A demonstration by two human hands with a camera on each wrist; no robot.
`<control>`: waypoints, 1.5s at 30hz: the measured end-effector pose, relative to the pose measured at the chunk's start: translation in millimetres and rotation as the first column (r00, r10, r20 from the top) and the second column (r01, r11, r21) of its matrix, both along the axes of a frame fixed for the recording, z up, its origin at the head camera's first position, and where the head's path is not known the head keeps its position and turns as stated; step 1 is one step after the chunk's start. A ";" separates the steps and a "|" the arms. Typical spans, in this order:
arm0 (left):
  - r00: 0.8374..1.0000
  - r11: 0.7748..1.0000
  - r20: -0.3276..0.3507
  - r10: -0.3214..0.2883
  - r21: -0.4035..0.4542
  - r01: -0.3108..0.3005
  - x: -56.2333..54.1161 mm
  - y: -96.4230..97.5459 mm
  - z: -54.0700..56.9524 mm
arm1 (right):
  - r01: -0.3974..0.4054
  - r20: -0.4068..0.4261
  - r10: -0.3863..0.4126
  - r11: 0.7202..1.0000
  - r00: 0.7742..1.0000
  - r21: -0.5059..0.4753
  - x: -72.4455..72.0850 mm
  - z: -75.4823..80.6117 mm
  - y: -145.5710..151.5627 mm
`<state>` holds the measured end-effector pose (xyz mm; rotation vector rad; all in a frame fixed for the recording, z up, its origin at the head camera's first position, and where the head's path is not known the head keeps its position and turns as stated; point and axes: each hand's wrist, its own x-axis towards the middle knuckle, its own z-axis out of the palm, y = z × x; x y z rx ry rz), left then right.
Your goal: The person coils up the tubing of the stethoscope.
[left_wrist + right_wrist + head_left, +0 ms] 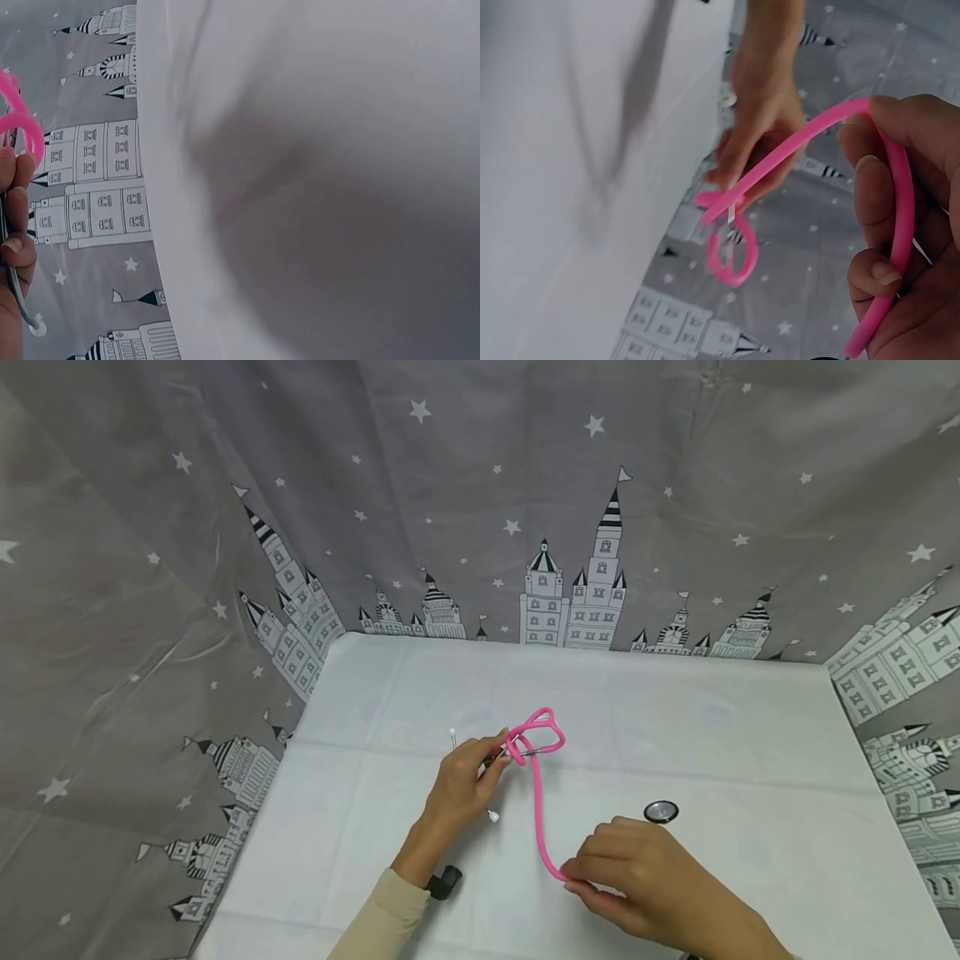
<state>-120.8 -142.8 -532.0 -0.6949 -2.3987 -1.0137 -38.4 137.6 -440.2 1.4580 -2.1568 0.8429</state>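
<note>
A pink-tubed stethoscope is held between both hands above the table. My left hand grips its metal ear tubes near where the pink tubing winds into a loop. White ear tips stick out on either side of that hand. Lower down, my right hand pinches the tubing; in the right wrist view the pink tube passes under the thumb and along the curled fingers. The round chest piece shows just beyond the right hand, its join to the tube hidden.
A white cloth covers the table. Behind and at the sides hangs a grey curtain printed with stars and castles. A black wrist device sits by the left sleeve.
</note>
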 end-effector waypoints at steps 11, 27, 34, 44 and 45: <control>0.998 0.999 0.054 -0.019 -0.050 0.022 4.9 6.7 -0.1 | -0.012 -0.048 0.011 1.000 0.999 -0.020 -15.8 31.7 -18.7; 0.992 0.991 0.027 -0.126 -0.038 0.127 11.9 20.8 -5.4 | 0.017 0.178 -0.015 1.000 0.984 -0.009 -73.2 58.2 -13.5; 0.981 0.981 0.072 -0.178 -0.068 0.183 20.7 35.4 -5.9 | 0.031 0.254 -0.029 1.000 0.967 -0.003 -92.3 52.7 -19.1; 0.958 0.958 0.098 -0.268 -0.077 0.276 32.4 50.8 -0.9 | 0.157 0.394 -0.138 0.987 0.909 -0.017 -125.3 26.8 -12.5; 0.957 0.956 0.092 -0.276 -0.080 0.284 33.1 51.6 -0.5 | 0.179 0.410 -0.160 0.984 0.898 -0.008 -128.3 23.9 -10.2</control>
